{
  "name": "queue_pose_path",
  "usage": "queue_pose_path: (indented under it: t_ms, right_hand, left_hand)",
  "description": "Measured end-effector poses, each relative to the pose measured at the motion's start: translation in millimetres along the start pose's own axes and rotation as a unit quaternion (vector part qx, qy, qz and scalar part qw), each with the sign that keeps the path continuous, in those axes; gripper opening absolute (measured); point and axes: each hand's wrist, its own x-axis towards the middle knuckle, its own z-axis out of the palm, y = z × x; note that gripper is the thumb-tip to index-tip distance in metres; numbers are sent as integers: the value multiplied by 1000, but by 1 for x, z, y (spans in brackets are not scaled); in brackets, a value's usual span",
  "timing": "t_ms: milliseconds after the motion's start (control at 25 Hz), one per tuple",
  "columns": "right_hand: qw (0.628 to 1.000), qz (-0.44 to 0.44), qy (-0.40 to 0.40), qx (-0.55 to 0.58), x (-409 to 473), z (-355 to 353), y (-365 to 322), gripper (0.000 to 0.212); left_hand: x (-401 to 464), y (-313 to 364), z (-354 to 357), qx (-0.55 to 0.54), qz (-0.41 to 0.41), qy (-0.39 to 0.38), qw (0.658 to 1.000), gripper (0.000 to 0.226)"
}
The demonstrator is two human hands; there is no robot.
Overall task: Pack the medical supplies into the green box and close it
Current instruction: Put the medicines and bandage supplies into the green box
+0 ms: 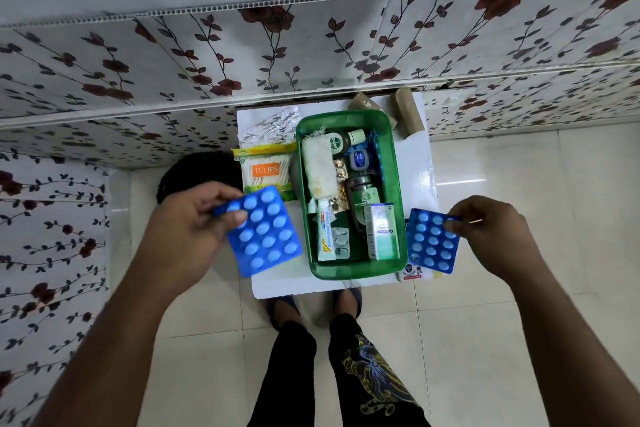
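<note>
An open green box (pixel 398 166) stands on a small white table (pixel 420 163). It holds a gauze roll (pixel 318 166), a Dettol bottle (pixel 341 142), a dark bottle (pixel 362 192), a tube in a carton (pixel 323 236) and a small medicine carton (pixel 381 230). My left hand (pixel 188 229) holds a blue tablet strip (pixel 265 232) left of the box. On the other side, my right hand (pixel 485 229) pinches the upper right corner of a second blue tablet strip (pixel 431 241). No lid for the box is in view.
A pack of cotton buds (pixel 265 172) and a silver foil strip (pixel 273 126) lie left of the box. Two brown rolls (pixel 408 111) sit at the table's back right. A dark round object (pixel 197 173) stands on the floor at left. My feet are under the table's front edge.
</note>
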Motion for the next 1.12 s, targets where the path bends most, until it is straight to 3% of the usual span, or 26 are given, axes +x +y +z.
queue_pose_path:
  t_ms: [80, 160, 280, 400, 560, 800, 920, 1000, 1120]
  right_hand:
    - [1000, 2, 21, 20, -2, -9, -3, 4]
    - [999, 2, 33, 38, -3, -15, -6, 4]
    - [997, -7, 42, 57, -5, -22, -7, 4]
    - [996, -10, 54, 73, -2, -28, -5, 7]
    - [995, -10, 57, 77, 0, -30, -5, 7]
    - [995, -5, 59, 83, -2, -33, -10, 7]
    - [996, -11, 54, 77, -6, -36, -17, 14]
    - [993, -23, 75, 92, -11, -43, -28, 18]
    - [977, -78, 97, 173, -23, -52, -59, 21]
  left_hand:
    - [6, 32, 22, -9, 36, 3, 999, 18]
    - [13, 52, 53, 96, 90, -12, 991, 10]
    - [21, 56, 93, 327, 145, 7, 934, 10]
    - [23, 53, 112, 453, 152, 2, 879, 16]
    - [15, 53, 128, 515, 174, -59, 837, 27]
    - [20, 48, 132, 539, 172, -105, 818, 18]
    - [17, 49, 131, 571, 196, -113, 789, 14]
    - [18, 50, 122, 539, 232, -89, 805, 20]
    - [28, 50, 88, 366, 233, -2, 901, 21]
